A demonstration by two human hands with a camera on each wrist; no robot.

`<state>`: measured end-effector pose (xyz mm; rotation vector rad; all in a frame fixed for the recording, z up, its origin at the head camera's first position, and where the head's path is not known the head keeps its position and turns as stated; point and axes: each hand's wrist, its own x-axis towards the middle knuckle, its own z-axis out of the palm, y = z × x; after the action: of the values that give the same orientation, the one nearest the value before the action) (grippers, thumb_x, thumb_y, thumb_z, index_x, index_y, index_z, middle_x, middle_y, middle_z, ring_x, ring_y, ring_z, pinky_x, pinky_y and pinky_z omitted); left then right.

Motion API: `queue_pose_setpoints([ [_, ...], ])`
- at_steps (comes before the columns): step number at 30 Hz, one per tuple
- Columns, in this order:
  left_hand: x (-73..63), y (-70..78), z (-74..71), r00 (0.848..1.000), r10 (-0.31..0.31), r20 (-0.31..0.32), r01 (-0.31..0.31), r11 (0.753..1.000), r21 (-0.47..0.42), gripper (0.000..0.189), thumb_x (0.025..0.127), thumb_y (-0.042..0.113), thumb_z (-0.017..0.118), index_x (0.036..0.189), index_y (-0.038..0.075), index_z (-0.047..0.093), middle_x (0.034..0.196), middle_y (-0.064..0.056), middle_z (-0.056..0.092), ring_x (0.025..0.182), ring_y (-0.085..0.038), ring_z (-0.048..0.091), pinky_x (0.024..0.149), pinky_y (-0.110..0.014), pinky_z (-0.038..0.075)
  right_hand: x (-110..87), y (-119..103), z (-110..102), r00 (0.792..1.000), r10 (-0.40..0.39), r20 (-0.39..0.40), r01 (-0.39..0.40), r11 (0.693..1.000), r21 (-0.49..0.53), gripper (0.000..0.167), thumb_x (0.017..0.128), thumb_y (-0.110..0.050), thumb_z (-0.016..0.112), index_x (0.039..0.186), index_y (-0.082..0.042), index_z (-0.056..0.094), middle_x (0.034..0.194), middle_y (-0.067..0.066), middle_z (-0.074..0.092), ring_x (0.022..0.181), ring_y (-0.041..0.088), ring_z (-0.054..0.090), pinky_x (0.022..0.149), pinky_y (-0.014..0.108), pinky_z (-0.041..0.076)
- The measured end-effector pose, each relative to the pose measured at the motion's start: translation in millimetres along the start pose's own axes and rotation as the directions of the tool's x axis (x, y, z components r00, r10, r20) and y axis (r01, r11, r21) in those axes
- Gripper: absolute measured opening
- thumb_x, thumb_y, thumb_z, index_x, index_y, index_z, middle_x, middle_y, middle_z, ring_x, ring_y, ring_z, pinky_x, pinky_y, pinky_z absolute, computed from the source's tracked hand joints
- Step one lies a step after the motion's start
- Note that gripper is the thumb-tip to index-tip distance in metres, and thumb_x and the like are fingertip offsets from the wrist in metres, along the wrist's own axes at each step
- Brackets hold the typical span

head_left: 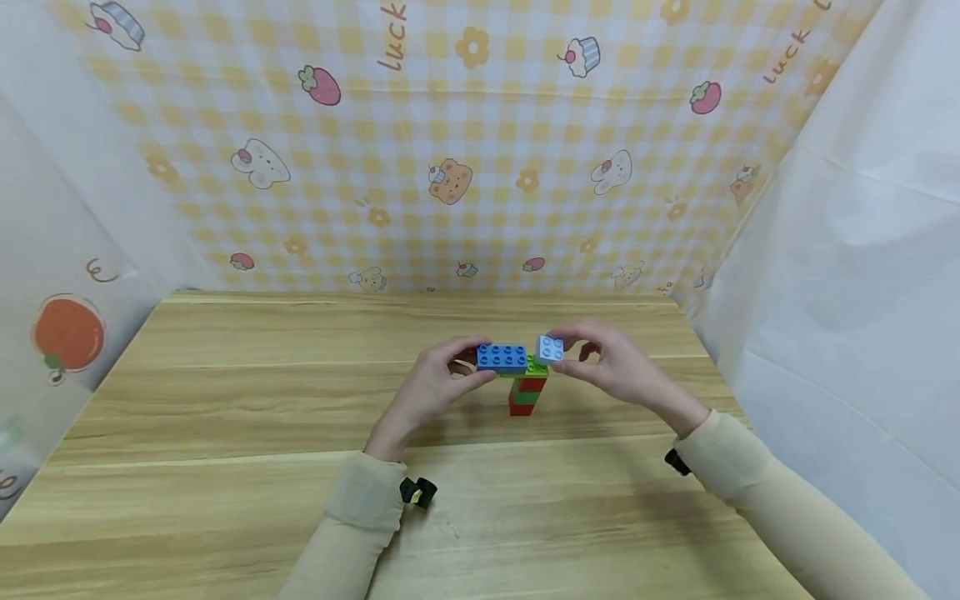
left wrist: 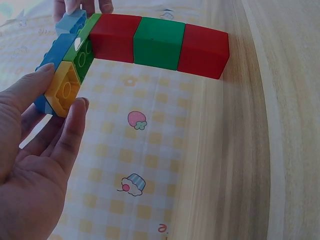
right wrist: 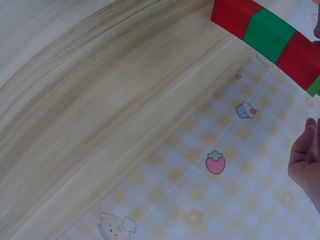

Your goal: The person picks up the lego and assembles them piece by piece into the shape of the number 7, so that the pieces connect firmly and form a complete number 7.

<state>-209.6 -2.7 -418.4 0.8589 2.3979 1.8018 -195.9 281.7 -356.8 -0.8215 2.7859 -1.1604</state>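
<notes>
A small tower of red [head_left: 532, 385], green [head_left: 527, 398] and red blocks stands on the table, with a light green brick [head_left: 536, 367] laid across its top. My left hand [head_left: 431, 382] grips the left end of a long blue brick [head_left: 502, 358] on that light green one. In the left wrist view a yellow brick [left wrist: 66, 92] shows beneath the blue one, between thumb and fingers. A light blue four-stud brick [head_left: 550, 349] is pinched by my right hand [head_left: 618, 364], right over the light green brick's right end. The right wrist view catches only the tower's red block [right wrist: 235, 17] and part of a hand [right wrist: 307, 162].
The wooden table [head_left: 247, 400] runs back to a yellow checked cloth [head_left: 495, 225] with cartoon prints. White sheets hang at the left and right [head_left: 825, 292]. Black wrist straps [head_left: 418, 492] show at the sleeve cuffs.
</notes>
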Motion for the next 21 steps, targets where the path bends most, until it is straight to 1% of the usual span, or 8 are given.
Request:
queue_pose_setpoints([
  [7,-0.3,-0.9,-1.8,1.0,0.0,-0.001,0.0,1.0,-0.007,0.04,0.087,0.015,0.076,0.124,0.008,0.064,0.109,-0.003,0.065,0.092,-0.016,0.063,0.077,-0.028,0.054,4.2,-2.6,4.2,0.999,-0.017,0.04,0.017,1.0,0.013,0.035,0.088,-0.014,0.075,0.122,-0.01,0.066,0.111,0.0,0.065,0.098,0.026,0.058,0.077,0.036,0.052],
  [10,-0.5,-1.0,-2.2,1.0,0.001,0.005,-0.001,1.0,-0.014,0.04,0.088,0.015,0.076,0.125,0.008,0.064,0.11,-0.004,0.065,0.094,-0.021,0.063,0.078,-0.028,0.054,5.5,-1.5,6.4,0.998,-0.021,0.056,0.021,1.0,0.013,0.035,0.089,-0.014,0.074,0.123,-0.01,0.065,0.112,0.0,0.065,0.098,0.024,0.058,0.078,0.039,0.052],
  [14,-0.3,-0.8,-2.1,1.0,0.012,0.018,-0.011,1.0,-0.026,0.04,0.088,0.015,0.075,0.125,0.007,0.063,0.112,-0.007,0.065,0.096,-0.026,0.063,0.078,-0.029,0.054,6.4,-1.2,7.6,0.997,-0.023,0.072,0.022,1.0,0.018,0.035,0.089,-0.014,0.074,0.123,-0.01,0.065,0.112,0.0,0.065,0.098,0.021,0.057,0.077,0.039,0.051],
  [21,-0.8,-1.5,-1.9,1.0,0.025,0.017,-0.025,1.0,-0.002,0.04,0.088,0.016,0.075,0.126,0.007,0.063,0.112,-0.006,0.065,0.094,-0.023,0.063,0.078,-0.028,0.054,9.1,1.6,7.9,0.994,-0.03,0.103,0.027,0.999,0.031,0.035,0.089,-0.015,0.074,0.123,-0.01,0.066,0.113,0.001,0.065,0.099,0.021,0.058,0.078,0.036,0.052],
])
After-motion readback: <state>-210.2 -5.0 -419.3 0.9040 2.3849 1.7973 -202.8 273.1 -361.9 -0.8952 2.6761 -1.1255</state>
